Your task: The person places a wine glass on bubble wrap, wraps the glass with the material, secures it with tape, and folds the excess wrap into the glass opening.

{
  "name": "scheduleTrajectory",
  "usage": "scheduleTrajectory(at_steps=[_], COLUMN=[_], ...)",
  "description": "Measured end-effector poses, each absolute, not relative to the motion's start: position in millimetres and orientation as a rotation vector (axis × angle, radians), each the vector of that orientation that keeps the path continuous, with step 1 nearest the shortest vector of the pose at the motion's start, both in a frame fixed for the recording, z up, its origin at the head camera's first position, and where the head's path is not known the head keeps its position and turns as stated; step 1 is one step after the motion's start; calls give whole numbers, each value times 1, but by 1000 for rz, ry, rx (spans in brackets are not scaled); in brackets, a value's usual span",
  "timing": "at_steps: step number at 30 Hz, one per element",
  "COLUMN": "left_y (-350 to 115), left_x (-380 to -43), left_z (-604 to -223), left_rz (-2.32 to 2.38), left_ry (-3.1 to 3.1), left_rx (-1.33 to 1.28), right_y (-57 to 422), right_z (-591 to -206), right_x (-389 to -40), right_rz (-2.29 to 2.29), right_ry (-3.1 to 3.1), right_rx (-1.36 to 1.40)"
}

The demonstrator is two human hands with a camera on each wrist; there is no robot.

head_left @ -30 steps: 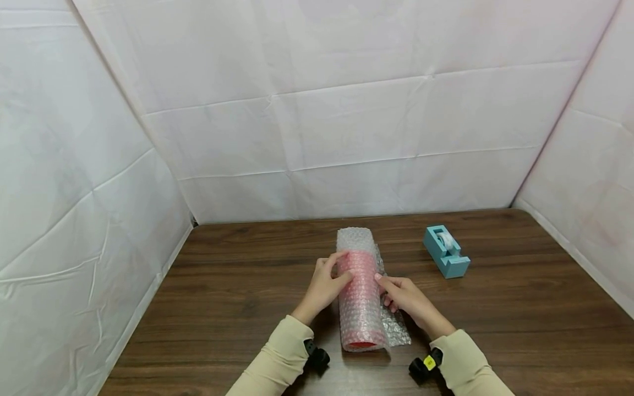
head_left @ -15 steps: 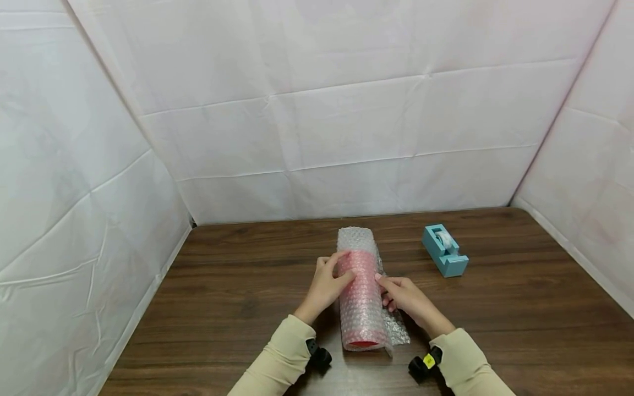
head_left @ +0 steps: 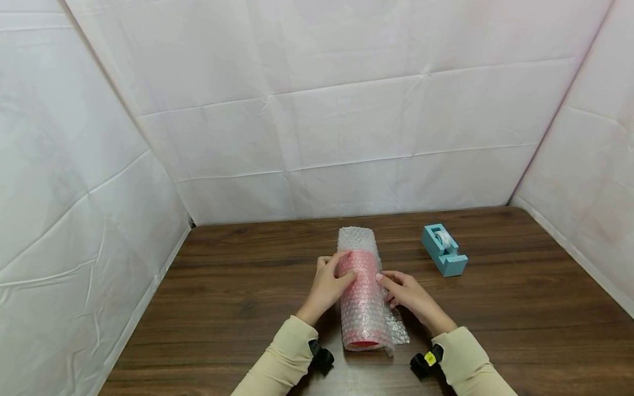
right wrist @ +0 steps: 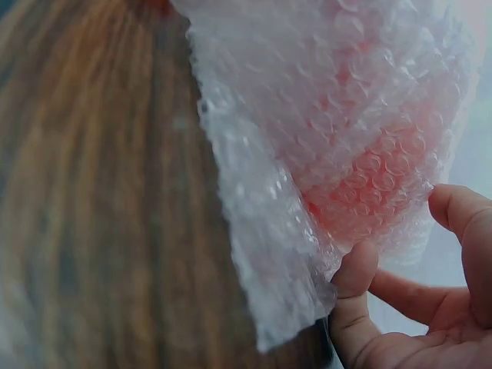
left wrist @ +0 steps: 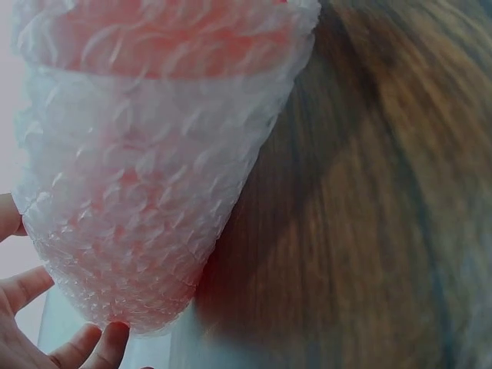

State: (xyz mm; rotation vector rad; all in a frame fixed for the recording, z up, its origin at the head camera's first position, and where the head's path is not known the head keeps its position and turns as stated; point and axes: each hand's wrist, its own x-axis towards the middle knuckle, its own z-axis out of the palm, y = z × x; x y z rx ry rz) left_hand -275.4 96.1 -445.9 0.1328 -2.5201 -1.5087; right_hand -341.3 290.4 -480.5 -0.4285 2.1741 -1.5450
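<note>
A red cylinder-like thing wrapped in clear bubble wrap (head_left: pixel 364 319) lies lengthwise on the table, with red showing through at its near end. My left hand (head_left: pixel 324 286) holds its left side, thumb and index finger on top; the left wrist view shows fingertips (left wrist: pixel 113 344) against the wrap. At the right side, my right hand (head_left: pixel 411 297) has its thumb on the roll and its other fingers bent by the loose flap (head_left: pixel 397 329) of wrap. In the right wrist view this flap (right wrist: pixel 269 261) sticks out from the roll, and a fingertip (right wrist: pixel 357 265) touches its edge.
A light blue tape dispenser (head_left: pixel 444 252) with a roll of clear tape stands to the right, beyond my right hand. The brown wooden table (head_left: pixel 238 297) is enclosed by white cloth walls (head_left: pixel 317 110) at the back and both sides.
The fingers of my right hand have shifted up slightly, and its index finger now stands out higher by the roll. My left hand keeps its place on the roll.
</note>
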Motion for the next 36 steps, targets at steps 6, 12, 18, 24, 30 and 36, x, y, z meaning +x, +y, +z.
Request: scheduleTrajectory(at_steps=[6,12,18,24,30,36], left_y=[98,99,99,99,98,95], left_x=[-275,-275,-275,-275,-274,-273], left_z=[-445,-446,-446,-447,-447,-448], left_rz=[-1479,-1472,-1481,-1482,-1478,-1506], left_ry=[-2533,-2535,-2533,-2531,-2529,-2533], left_rx=[131,135,130,128,125,124], right_y=[292,294,294,297,297,298], right_z=[-479,-478,-478,-479,-481,-479], right_x=[-343,-344,-344,-344,-345,-345], right_rz=[-1543,-1569,-1592,-1598,-1613,-1628], right_ry=[2175,2086,1994,1921,1850,1797], right_rx=[-406,-369,-388,-393,-414,-460])
